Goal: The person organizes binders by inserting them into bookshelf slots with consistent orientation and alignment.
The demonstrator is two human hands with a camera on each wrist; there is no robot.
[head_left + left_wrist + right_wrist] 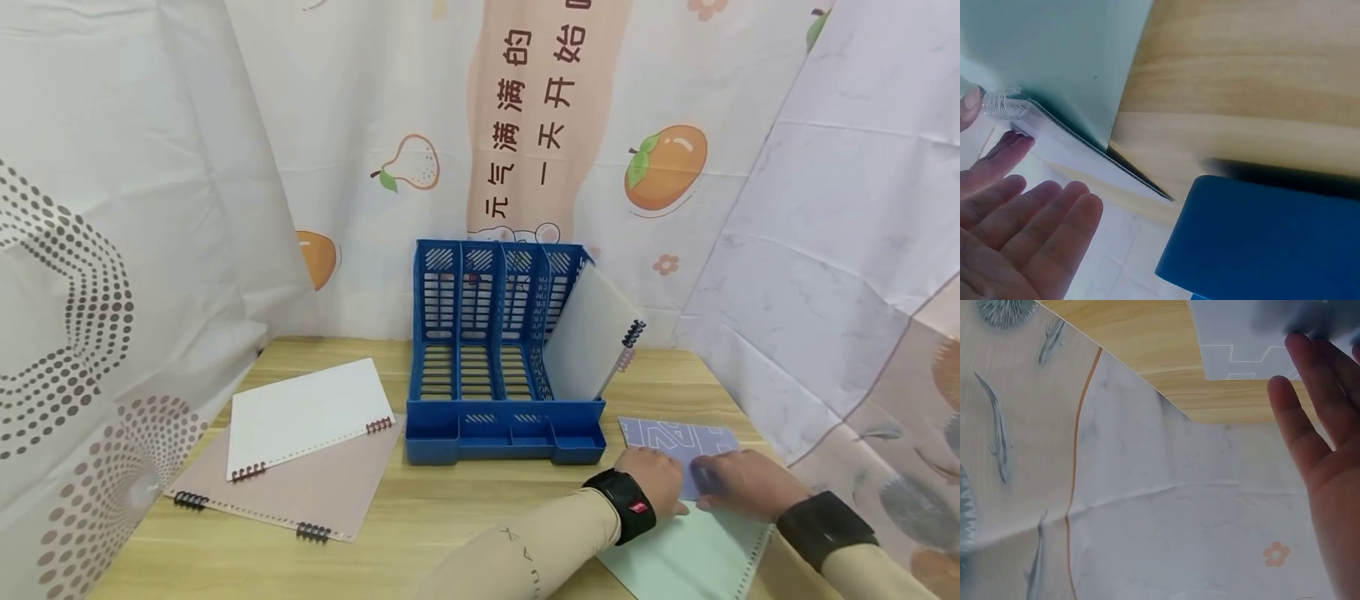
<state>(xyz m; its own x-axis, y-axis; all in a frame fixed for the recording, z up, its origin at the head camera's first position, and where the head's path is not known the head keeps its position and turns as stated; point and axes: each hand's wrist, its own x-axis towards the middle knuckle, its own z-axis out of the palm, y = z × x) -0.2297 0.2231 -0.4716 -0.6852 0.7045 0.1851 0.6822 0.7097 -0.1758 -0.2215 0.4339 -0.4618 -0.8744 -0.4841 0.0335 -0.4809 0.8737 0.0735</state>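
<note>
Purple notebook point(675, 435) sits at far end of green notebook point(697, 554); near edge seems pinched by left hand point(658, 481). Right hand point(753, 483) fingers extended over cover; grip can't be told. Edge should be lifted evenly, pages kept together.

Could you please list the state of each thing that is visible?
Blue file organizer: upright on the table.
Black-coiled notebook: standing in the organizer's rightmost compartment.
Pink notebook: flat on the table, partly covered.
Red-ringed white notebook: flat, partly over the pink one.
Green notebook: lying, partly hidden.
Purple notebook: lettered side showing, left hand and right hand on it.
</note>
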